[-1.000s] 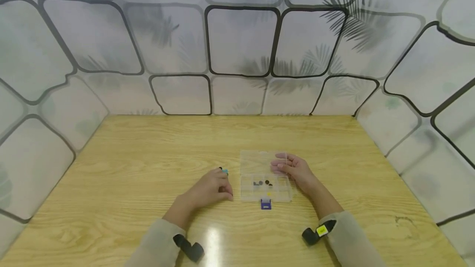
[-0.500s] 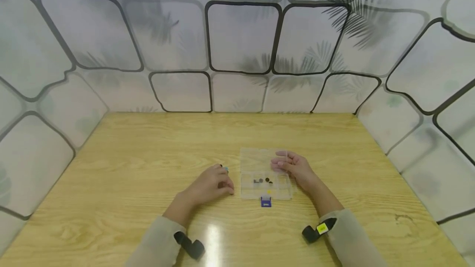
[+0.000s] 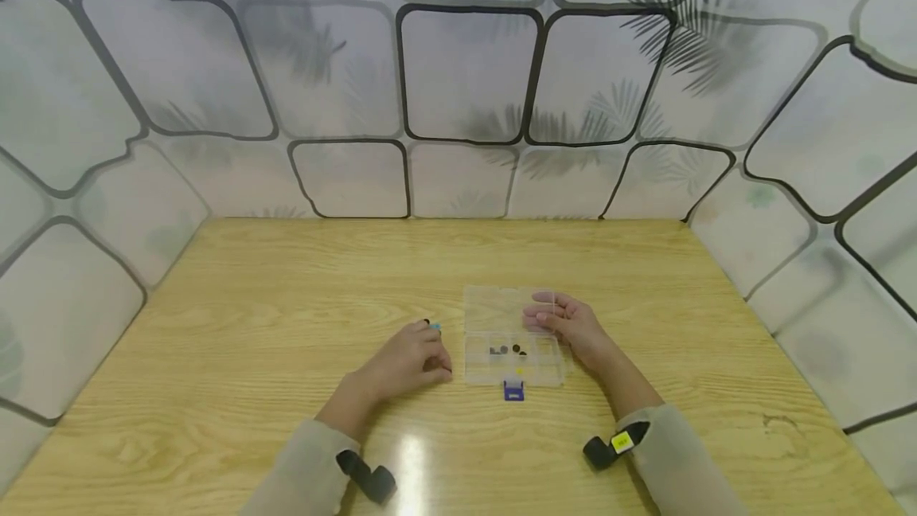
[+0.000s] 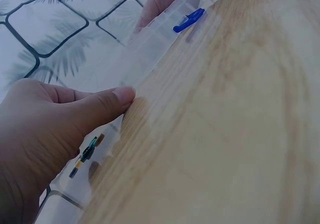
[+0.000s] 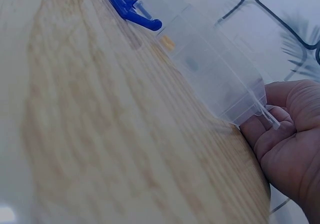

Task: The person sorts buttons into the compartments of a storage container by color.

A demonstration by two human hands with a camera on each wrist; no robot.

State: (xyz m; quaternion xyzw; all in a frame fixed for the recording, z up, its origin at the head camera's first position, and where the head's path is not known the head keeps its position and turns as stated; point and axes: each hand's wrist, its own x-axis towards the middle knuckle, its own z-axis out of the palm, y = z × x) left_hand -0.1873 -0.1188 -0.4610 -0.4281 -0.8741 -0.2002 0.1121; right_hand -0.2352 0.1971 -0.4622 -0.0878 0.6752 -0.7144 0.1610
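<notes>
A clear plastic compartment box (image 3: 476, 365) with a blue latch (image 3: 513, 391) stands with its lid (image 3: 494, 305) raised. Several small dark round pieces (image 3: 516, 349) and a yellow one (image 3: 519, 371) lie inside. My right hand (image 3: 576, 333) is at the box's right side, its relaxed fingers showing through the clear lid. Left of the box, my left hand (image 3: 401, 361) rests on the table, loosely bent, thumb near the fingertips; nothing shows between them. Just beyond its fingers lie small pieces, one of them blue (image 3: 435, 326); the left wrist view shows dark green and orange pieces (image 4: 87, 154) behind the hand.
The pale wooden table (image 3: 286, 277) reaches back to a patterned curtain-like wall (image 3: 466, 78), which also encloses both sides. Black wrist cameras (image 3: 368, 480) sit over both sleeves.
The camera view shifts very slightly. Both hands and the box stay almost where they were; the left thumb shifts a little.
</notes>
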